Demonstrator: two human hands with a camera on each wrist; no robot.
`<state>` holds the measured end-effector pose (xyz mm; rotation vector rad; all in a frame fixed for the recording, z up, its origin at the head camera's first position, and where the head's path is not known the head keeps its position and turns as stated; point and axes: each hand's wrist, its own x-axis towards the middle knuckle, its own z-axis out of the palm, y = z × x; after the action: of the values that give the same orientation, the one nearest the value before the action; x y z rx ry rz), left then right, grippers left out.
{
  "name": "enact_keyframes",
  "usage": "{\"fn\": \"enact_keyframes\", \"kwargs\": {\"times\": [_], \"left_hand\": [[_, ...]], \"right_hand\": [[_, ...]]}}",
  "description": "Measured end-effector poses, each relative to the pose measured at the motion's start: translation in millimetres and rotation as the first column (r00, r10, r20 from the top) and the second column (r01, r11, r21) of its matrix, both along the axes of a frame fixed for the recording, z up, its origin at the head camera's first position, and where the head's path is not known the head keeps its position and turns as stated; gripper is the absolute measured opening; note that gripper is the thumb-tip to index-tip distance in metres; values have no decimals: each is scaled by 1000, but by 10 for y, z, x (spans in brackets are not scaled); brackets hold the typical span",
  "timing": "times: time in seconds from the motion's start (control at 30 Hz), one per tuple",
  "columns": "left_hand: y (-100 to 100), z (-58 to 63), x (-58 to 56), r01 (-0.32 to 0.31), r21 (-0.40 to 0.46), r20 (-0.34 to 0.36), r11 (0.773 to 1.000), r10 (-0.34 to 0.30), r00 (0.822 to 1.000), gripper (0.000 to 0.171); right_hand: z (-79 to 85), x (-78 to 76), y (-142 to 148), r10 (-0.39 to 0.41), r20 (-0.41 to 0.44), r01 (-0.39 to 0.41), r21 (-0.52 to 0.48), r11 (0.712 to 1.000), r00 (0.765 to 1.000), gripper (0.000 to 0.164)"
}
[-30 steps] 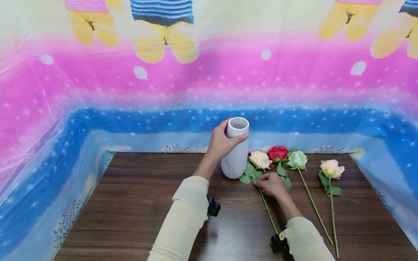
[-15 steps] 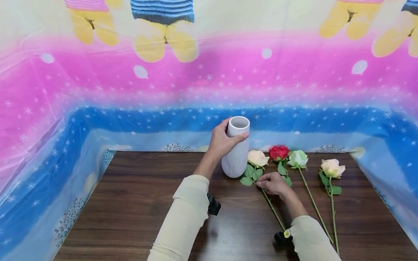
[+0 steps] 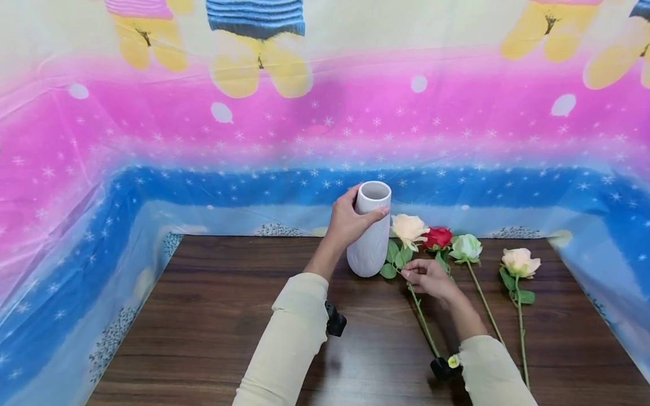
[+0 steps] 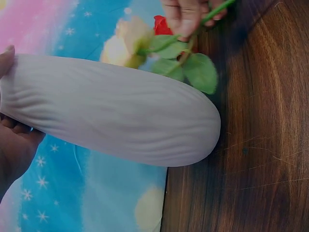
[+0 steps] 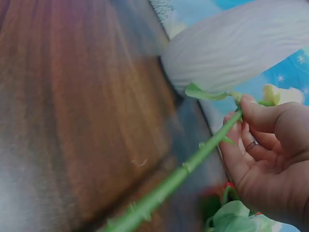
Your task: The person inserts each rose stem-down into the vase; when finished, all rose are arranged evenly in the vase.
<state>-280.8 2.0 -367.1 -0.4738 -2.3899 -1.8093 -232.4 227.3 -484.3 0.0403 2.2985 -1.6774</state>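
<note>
My left hand [image 3: 349, 219] grips a white ribbed vase [image 3: 369, 245] near its rim, thumb across the front; the vase stands upright at the back of the table. In the left wrist view the vase [image 4: 116, 111] fills the middle. With thumb and fingers, my right hand [image 3: 431, 280] pinches the green stem of a cream rose [image 3: 408, 230], just below its leaves. That rose's head is raised beside the vase's right side. The right wrist view shows the thorny stem [image 5: 178, 176] running between thumb and fingers of the right hand [image 5: 275, 154].
Right of the held rose lie a red rose [image 3: 438, 238], a pale green-white rose [image 3: 466, 248] and another cream rose [image 3: 520, 263] on the dark wooden table [image 3: 228, 316]. A printed cloth [image 3: 284, 141] hangs behind and along the sides.
My right hand has lifted the cream rose slightly off the table, its head rising and now partly covering the red rose. The left hand keeps its grip on the vase.
</note>
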Motion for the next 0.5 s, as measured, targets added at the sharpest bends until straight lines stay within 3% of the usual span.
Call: {"fn": "enact_keyframes", "kwargs": {"times": [0.27, 0.5], "left_hand": [[-1, -10, 4, 0, 2, 0, 1000, 0, 1000, 73], [0, -8, 2, 1, 16, -21, 1000, -1, 1000, 72]], "right_hand": [[228, 13, -1, -83, -69, 71, -149, 986, 994, 4], [371, 40, 17, -135, -163, 80, -305, 949, 977, 18]]}}
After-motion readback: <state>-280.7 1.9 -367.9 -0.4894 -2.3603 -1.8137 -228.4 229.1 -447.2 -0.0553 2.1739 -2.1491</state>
